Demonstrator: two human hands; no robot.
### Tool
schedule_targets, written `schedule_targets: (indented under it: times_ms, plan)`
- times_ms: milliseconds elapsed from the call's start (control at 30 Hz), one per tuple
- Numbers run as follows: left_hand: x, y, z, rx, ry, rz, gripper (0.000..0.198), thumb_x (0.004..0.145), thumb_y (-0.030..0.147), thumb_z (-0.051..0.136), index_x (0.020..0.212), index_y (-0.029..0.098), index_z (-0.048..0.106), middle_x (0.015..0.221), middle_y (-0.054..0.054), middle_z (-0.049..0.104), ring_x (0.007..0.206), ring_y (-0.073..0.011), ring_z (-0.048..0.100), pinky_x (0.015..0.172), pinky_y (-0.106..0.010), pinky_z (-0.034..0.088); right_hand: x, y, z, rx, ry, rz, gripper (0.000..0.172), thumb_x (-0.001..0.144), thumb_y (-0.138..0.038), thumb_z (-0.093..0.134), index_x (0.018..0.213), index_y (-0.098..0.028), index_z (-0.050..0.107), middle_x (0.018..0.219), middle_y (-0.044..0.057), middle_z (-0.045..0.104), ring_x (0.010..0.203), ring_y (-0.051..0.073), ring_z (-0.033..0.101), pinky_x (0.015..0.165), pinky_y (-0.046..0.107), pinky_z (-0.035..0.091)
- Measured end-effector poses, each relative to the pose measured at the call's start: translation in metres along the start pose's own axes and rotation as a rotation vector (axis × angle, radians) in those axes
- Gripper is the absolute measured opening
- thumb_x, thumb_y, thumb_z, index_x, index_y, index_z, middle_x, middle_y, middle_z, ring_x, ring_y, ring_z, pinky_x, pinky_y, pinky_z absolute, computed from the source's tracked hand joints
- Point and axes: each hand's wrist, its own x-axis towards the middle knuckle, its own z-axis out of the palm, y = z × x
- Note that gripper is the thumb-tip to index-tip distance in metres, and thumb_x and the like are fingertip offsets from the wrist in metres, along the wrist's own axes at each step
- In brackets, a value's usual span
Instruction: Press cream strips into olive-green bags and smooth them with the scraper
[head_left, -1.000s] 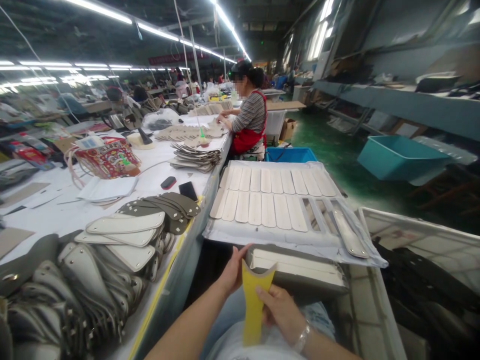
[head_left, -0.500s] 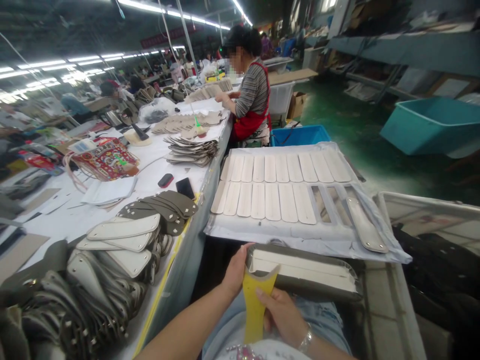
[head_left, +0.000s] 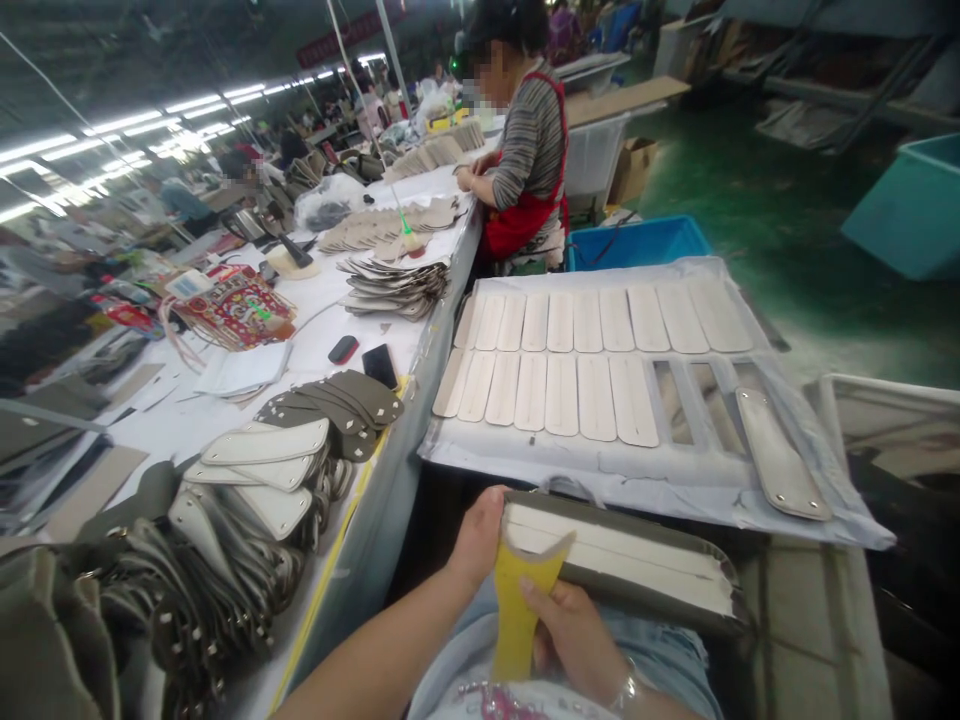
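Note:
Across my lap lies a long dark olive leather-like piece (head_left: 637, 592) with a cream inner panel (head_left: 600, 550) and raised edges. My left hand (head_left: 480, 535) is closed on its left end, thumb at the top corner. In my right hand (head_left: 574, 630) is a flat yellow scraper (head_left: 517, 610) with a curved notch at its wide end. The thumb presses on the scraper's face, and its notched end lies over the piece's left corner. Part of the right fingers is hidden behind the scraper.
A cloth-covered board (head_left: 480, 450) ahead carries rows of cream strips and a riveted strap (head_left: 780, 455). On the left table are stacked straps (head_left: 262, 450), a phone (head_left: 380, 366) and a patterned bag (head_left: 240, 305). A co-worker (head_left: 525, 150) sits beyond, near a blue bin (head_left: 637, 243).
The view has tilted and shifted, so the board and bins appear farther right. Both hands keep their holds, with the scraper at the same corner of the piece.

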Motion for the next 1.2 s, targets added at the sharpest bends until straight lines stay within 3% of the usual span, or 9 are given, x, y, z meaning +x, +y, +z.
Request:
schedule_targets:
  times_ms: [200,300,433,633,733,800,900,1033,1200]
  plan:
    - [0.007,0.029,-0.016,0.621,-0.152,0.268,0.042,0.085,0.045,0.044,0.123,0.026,0.049,0.128,-0.007,0.048,0.107,-0.0269,0.048,0.095,-0.037,0.032,-0.002,-0.003,0.005,0.005,0.057,-0.011,0.051,0.057,-0.065,0.057,0.057,-0.014,0.055,0.041,0.003,0.055,0.029,0.008,0.041,0.030,0.020,0.027]
    - [0.009,0.041,-0.012,0.844,-0.261,0.435,0.035,0.087,0.040,0.043,0.115,0.022,0.055,0.112,-0.010,0.056,0.103,-0.0264,0.047,0.092,-0.038,0.033,-0.003,-0.001,0.003,-0.008,0.092,-0.001,0.045,0.060,-0.060,0.057,0.053,-0.016,0.053,0.040,0.002,0.054,0.027,0.008,0.040,0.028,0.020,0.025]
    - [0.010,0.041,0.000,1.031,-0.190,0.396,0.028,0.087,0.039,0.041,0.097,0.020,0.058,0.093,-0.009,0.057,0.092,-0.0249,0.048,0.084,-0.037,0.036,-0.003,0.001,-0.001,0.012,0.096,-0.014,0.041,0.060,-0.058,0.057,0.051,-0.018,0.052,0.044,0.003,0.058,0.031,0.011,0.047,0.030,0.021,0.032]
    - [0.016,0.031,0.001,0.448,-0.174,0.145,0.035,0.078,0.052,0.052,0.089,0.020,0.061,0.100,-0.008,0.058,0.107,-0.0287,0.044,0.098,-0.040,0.026,-0.013,0.000,-0.004,-0.012,0.080,-0.065,0.045,0.057,-0.063,0.058,0.053,-0.018,0.054,0.049,0.002,0.062,0.031,0.010,0.046,0.032,0.021,0.033]
    - [0.017,0.022,-0.015,0.173,-0.207,0.027,0.057,0.085,0.061,0.027,0.106,0.019,0.059,0.106,-0.008,0.061,0.103,-0.0245,0.052,0.092,-0.038,0.036,-0.029,-0.004,-0.015,-0.088,0.095,-0.165,0.051,0.059,-0.068,0.055,0.054,-0.018,0.055,0.047,0.001,0.059,0.033,0.010,0.044,0.035,0.022,0.033]
    - [0.012,0.014,-0.027,-0.084,-0.235,-0.087,0.066,0.085,0.063,0.017,0.118,0.018,0.054,0.113,-0.009,0.060,0.104,-0.0230,0.054,0.089,-0.037,0.039,-0.045,-0.012,-0.030,-0.115,0.186,-0.252,0.050,0.064,-0.068,0.052,0.055,-0.019,0.056,0.046,0.001,0.056,0.040,0.013,0.048,0.041,0.026,0.039]
    - [-0.005,0.003,-0.038,-0.415,-0.287,-0.214,0.060,0.081,0.061,0.041,0.125,0.021,0.048,0.124,-0.008,0.054,0.114,-0.0237,0.048,0.093,-0.037,0.037,-0.071,-0.028,-0.065,-0.068,0.396,-0.309,0.042,0.070,-0.062,0.051,0.064,-0.021,0.060,0.064,0.006,0.064,0.057,0.020,0.057,0.053,0.032,0.048]
    - [-0.024,-0.003,-0.034,-0.491,-0.311,-0.096,0.072,0.070,0.043,0.067,0.133,0.024,0.038,0.132,-0.006,0.048,0.123,-0.0245,0.040,0.104,-0.038,0.027,-0.097,-0.039,-0.133,0.083,0.530,-0.317,0.035,0.075,-0.056,0.047,0.082,-0.025,0.063,0.084,0.013,0.067,0.067,0.024,0.063,0.057,0.035,0.049]
    - [-0.026,-0.005,-0.029,-0.292,-0.304,0.062,0.074,0.076,0.039,0.062,0.138,0.021,0.028,0.142,-0.006,0.035,0.131,-0.0229,0.028,0.110,-0.037,0.015,-0.106,-0.026,-0.210,0.361,0.537,-0.114,0.020,0.074,-0.043,0.057,0.081,-0.025,0.065,0.082,0.015,0.067,0.069,0.020,0.066,0.065,0.032,0.048]
